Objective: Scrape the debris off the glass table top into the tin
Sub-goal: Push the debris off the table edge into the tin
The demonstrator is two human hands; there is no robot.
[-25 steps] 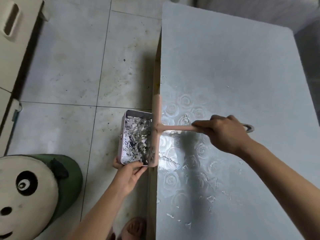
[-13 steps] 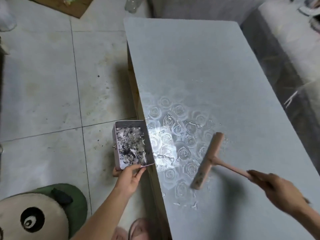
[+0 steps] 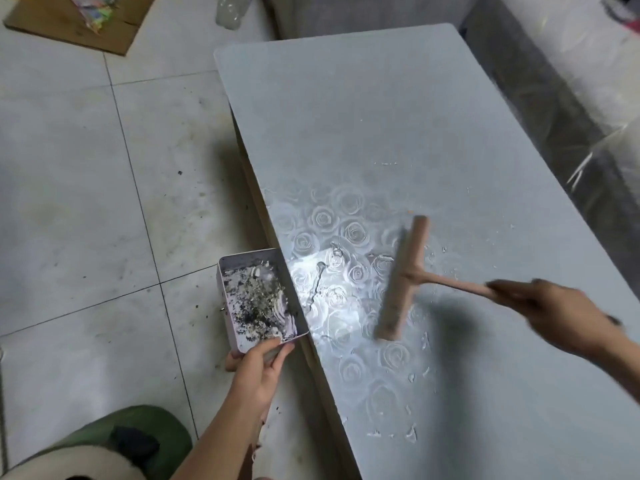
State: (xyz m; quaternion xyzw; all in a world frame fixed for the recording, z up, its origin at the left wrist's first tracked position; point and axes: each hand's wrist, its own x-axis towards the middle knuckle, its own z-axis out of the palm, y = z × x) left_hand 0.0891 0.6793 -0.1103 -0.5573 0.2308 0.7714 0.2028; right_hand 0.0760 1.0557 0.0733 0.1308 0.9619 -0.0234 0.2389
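1 tin (image 3: 258,299) w/ debris, center-left, left hand (image 3: 258,367) gripping its near edge. 1 scraper (image 3: 403,277) on glass table top (image 3: 346,116), right hand (image 3: 557,315) wrapped round handle. No readable text.

Tin (image 3: 258,299) beside the table's (image 3: 346,109) left edge, scraper (image 3: 403,278) on the table right of it, bits (image 3: 412,433) nearer.

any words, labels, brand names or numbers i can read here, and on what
No text can be read anywhere.
tin: no label shows.
scraper: plain, no marking shows.
colourful paper on the cardboard: any print is too blurred to read.
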